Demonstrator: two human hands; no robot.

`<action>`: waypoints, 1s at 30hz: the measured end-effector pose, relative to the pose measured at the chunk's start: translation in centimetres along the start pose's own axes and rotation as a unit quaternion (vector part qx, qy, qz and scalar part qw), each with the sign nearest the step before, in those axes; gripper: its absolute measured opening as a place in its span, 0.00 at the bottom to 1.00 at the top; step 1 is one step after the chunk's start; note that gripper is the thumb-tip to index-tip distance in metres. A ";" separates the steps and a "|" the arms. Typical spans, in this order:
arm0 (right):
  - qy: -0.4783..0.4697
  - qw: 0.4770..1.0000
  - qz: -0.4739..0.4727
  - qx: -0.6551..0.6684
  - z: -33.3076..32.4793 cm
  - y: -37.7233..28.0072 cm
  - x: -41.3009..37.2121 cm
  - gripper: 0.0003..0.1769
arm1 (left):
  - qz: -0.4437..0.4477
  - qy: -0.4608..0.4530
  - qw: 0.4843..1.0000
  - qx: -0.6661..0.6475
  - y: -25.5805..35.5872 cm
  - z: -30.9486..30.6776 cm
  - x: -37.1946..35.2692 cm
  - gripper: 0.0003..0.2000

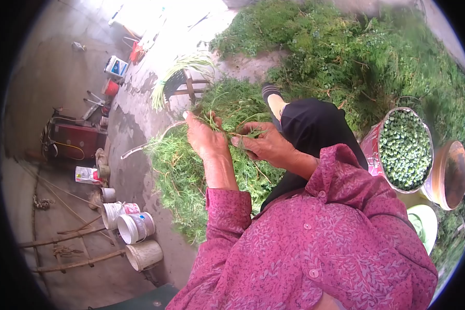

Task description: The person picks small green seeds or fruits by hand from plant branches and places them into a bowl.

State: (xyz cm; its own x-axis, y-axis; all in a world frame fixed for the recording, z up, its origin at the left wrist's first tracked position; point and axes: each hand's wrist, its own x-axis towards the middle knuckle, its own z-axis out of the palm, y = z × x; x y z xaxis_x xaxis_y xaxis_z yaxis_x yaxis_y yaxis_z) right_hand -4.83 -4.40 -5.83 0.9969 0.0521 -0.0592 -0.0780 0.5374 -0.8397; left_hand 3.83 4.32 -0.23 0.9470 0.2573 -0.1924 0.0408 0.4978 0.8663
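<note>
Fingers of my left hand [207,138] are closed around a thin green leafy sprig [231,128], with the thumb pointing up. To its right, my right hand [266,144] pinches the same greenery between thumb and fingers. Both hands are above a heap of feathery green branches [178,178] on the floor; a pale bare stem [134,151] sticks out at its left side. Right of my knee stands a bucket [371,147] filled with small green pieces [405,150], perhaps cones or berries.
A larger spread of cut branches [330,62] covers the upper right. Beside the full bucket are another round container [454,175] and a light green object [423,225]. White buckets [136,227], a wooden ladder [77,235] and a dark red box [75,142] are at left.
</note>
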 end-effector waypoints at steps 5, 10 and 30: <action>-0.185 0.980 0.066 -0.022 -0.5 -1.5 -1.3 0.11 | -0.016 -0.006 1.000 -0.003 0.0 -0.9 1.9 0.12; -0.149 0.972 0.110 0.148 -1.3 0.0 -0.1 0.12 | -0.045 -0.009 0.998 -0.030 0.8 -1.2 1.6 0.15; -0.053 0.937 0.156 0.309 -1.3 0.9 0.7 0.10 | 0.033 -0.075 0.995 0.054 -0.9 -0.2 -2.4 0.20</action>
State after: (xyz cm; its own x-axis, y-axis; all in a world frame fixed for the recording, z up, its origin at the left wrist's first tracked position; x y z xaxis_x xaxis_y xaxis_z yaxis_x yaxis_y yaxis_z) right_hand -4.21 -4.94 -7.36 0.9198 0.3544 -0.1684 -0.3909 0.8647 -0.3153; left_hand 1.46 3.40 -0.63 0.9855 0.1553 -0.0690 0.0030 0.3904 0.9207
